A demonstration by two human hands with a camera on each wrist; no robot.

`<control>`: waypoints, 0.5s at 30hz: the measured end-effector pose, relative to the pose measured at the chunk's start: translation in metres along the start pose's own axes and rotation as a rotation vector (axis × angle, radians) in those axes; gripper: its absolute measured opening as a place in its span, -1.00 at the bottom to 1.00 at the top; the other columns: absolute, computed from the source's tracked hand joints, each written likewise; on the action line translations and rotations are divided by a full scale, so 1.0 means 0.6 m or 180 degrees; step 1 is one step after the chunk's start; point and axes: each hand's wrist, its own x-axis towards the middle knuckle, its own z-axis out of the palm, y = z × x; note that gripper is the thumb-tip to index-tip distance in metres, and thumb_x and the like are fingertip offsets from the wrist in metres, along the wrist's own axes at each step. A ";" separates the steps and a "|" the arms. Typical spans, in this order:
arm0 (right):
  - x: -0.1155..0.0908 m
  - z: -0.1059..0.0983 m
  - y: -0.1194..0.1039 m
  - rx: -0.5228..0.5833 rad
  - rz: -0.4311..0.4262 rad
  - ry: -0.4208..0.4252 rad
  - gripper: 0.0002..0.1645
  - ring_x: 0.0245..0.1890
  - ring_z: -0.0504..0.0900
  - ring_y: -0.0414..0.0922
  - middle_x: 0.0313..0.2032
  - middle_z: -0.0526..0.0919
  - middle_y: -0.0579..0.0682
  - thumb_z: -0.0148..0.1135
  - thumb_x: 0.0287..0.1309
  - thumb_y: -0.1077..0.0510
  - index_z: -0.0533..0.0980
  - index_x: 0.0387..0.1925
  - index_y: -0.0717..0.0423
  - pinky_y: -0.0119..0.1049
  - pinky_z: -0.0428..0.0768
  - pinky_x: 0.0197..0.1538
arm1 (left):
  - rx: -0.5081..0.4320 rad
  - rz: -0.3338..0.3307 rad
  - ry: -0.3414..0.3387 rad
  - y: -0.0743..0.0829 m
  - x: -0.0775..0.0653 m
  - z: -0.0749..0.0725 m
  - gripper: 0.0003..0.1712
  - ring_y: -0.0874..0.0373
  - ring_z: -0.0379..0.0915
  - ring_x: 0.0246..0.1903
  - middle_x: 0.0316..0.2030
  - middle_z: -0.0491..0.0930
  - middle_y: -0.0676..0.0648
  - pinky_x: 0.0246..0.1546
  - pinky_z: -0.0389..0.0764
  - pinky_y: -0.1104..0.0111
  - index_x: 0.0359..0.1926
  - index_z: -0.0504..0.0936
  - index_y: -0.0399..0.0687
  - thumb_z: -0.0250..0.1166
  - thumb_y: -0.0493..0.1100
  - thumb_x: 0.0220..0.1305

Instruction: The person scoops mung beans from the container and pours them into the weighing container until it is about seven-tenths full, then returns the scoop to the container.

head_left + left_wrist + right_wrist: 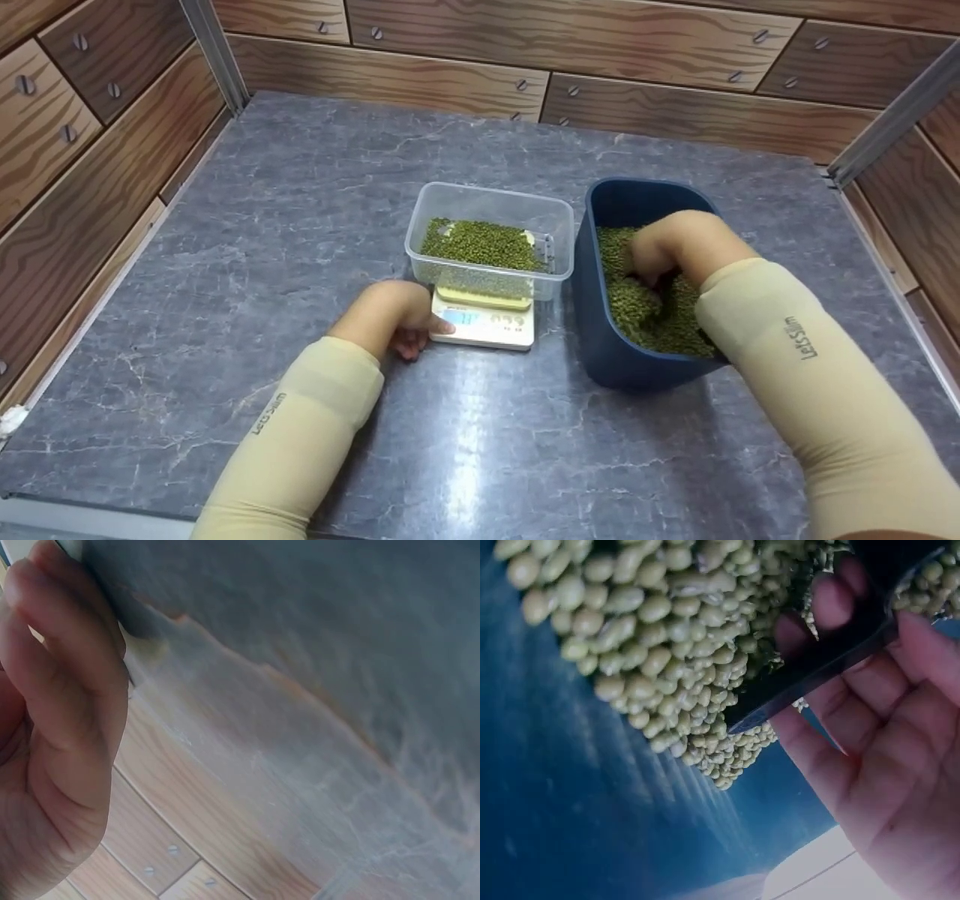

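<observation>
My right hand [686, 244] reaches down into a deep blue bin [600, 315] of green mung beans [634, 315]. In the right wrist view its fingers and thumb grip the handle of a black scoop [817, 664]. The scoop's wider end lies at the upper edge of that view, partly hidden by beans and fingers. My left hand [401, 315] is at the front left corner of a white kitchen scale [487, 330], thumb resting on the edge beside the display. A clear plastic container [491, 196] with a layer of mung beans sits on the scale's platform.
The bin stands close to the right of the clear container. Both are on a grey marbled tabletop [315, 195], bounded by wood-patterned panels [390, 75] at the back and sides. Light glares off the table in front of the scale.
</observation>
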 end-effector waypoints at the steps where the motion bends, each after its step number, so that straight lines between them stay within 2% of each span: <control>1: -0.001 -0.001 0.004 0.0002 -0.0076 0.0003 -0.71 -0.63 0.25 -0.21 -0.64 0.30 -0.12 -0.03 -0.19 0.43 0.27 -0.69 -0.02 -0.41 0.25 -0.53 | -0.0007 -0.0008 -0.0024 0.000 0.001 0.000 -0.46 0.20 0.47 -0.71 -0.70 0.53 -0.06 -0.57 0.57 0.42 -0.58 0.51 -0.24 0.13 0.17 0.22; 4: -0.004 -0.003 0.012 -0.0013 -0.0248 0.0027 -0.71 -0.62 0.22 -0.21 -0.63 0.26 -0.12 -0.04 -0.18 0.43 0.22 -0.67 -0.03 -0.40 0.23 -0.53 | -0.0013 -0.0019 -0.0089 0.000 0.003 0.001 -0.44 0.21 0.46 -0.72 -0.72 0.52 -0.05 -0.59 0.55 0.44 -0.59 0.50 -0.23 0.10 0.18 0.24; 8: -0.010 -0.005 0.018 0.0204 -0.0223 -0.0021 -0.70 -0.65 0.20 -0.21 -0.66 0.25 -0.12 -0.09 -0.20 0.44 0.19 -0.69 -0.03 -0.40 0.21 -0.54 | 0.0005 0.0000 -0.0068 0.000 0.002 0.001 -0.44 0.21 0.47 -0.73 -0.72 0.52 -0.05 -0.58 0.56 0.43 -0.60 0.51 -0.23 0.11 0.18 0.23; 15: -0.027 -0.013 0.027 0.0454 -0.0244 -0.0054 -0.74 -0.59 0.32 -0.18 -0.60 0.38 -0.07 -0.13 -0.24 0.47 0.34 -0.64 0.05 -0.41 0.32 -0.50 | -0.0089 -0.0031 -0.0039 -0.001 0.001 0.002 -0.46 0.21 0.47 -0.72 -0.71 0.53 -0.06 -0.52 0.59 0.41 -0.59 0.52 -0.23 0.14 0.18 0.20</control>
